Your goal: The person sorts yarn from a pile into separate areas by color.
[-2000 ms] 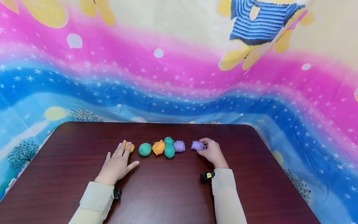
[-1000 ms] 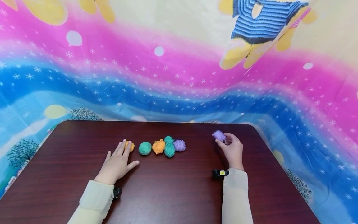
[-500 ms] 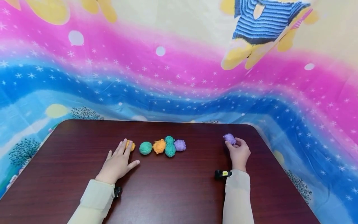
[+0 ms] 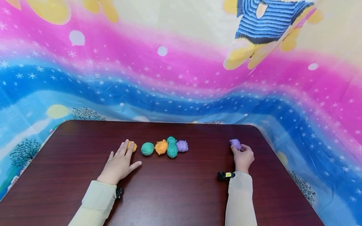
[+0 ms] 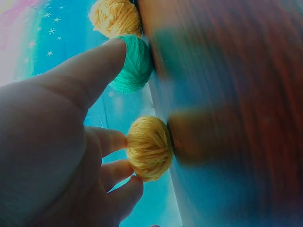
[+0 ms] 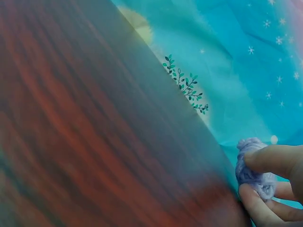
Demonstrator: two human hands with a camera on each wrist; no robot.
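My left hand (image 4: 117,166) lies with its fingers straight, their tips resting on a yellow ball of yarn (image 5: 150,148) at the left of the row. Part of that ball hides under the fingers in the head view. At the right of the table, my right hand (image 4: 243,157) pinches a small purple ball of yarn (image 4: 235,144) between thumb and fingers. The right wrist view shows the thumb across this purple ball (image 6: 255,177), close to the tabletop.
Between the hands sit a green yarn ball (image 4: 147,148), an orange one (image 4: 161,147), two touching green ones (image 4: 172,150) and another purple one (image 4: 182,146). The dark wooden table (image 4: 181,188) ends at a printed cloth backdrop (image 4: 181,75).
My right hand has carried its purple yarn ball rightward, away from the row, first lifting it and then lowering it toward the tabletop. My left hand has stayed on the yellow ball.
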